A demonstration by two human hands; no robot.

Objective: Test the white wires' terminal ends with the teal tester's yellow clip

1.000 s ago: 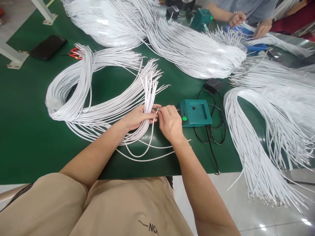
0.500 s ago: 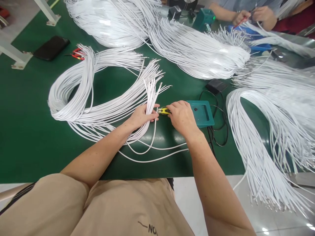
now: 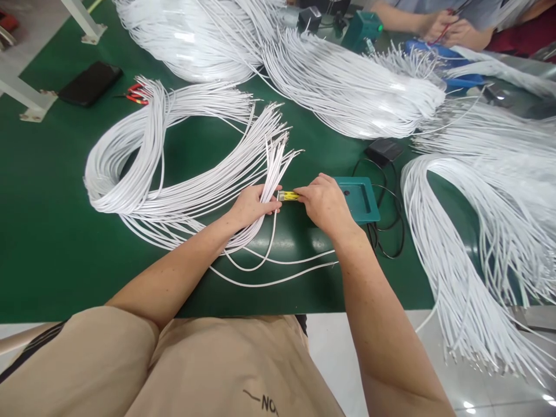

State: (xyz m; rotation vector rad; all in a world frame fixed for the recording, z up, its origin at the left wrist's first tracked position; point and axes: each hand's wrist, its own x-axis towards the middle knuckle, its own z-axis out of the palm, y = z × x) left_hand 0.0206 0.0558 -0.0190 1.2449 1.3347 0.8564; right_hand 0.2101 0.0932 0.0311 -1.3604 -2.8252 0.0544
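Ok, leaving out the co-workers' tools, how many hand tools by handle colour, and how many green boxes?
Yellow-handled tool, in the right hand: 1
Red-handled tool, lying loose: 1
Green boxes, near and far: 2
Total: 4

White cables [image 3: 273, 165], thin and supple, gathered in a narrow sheaf near the middle of the scene, curved on the near side, with metal-tipped ends fanned toward the far right. Just right of these, a single white cable [image 3: 274, 233], bowed toward the near side, with its upper end at the metal head of a yellow-handled tool [image 3: 290, 196], level, head pointing left, rear part hidden.
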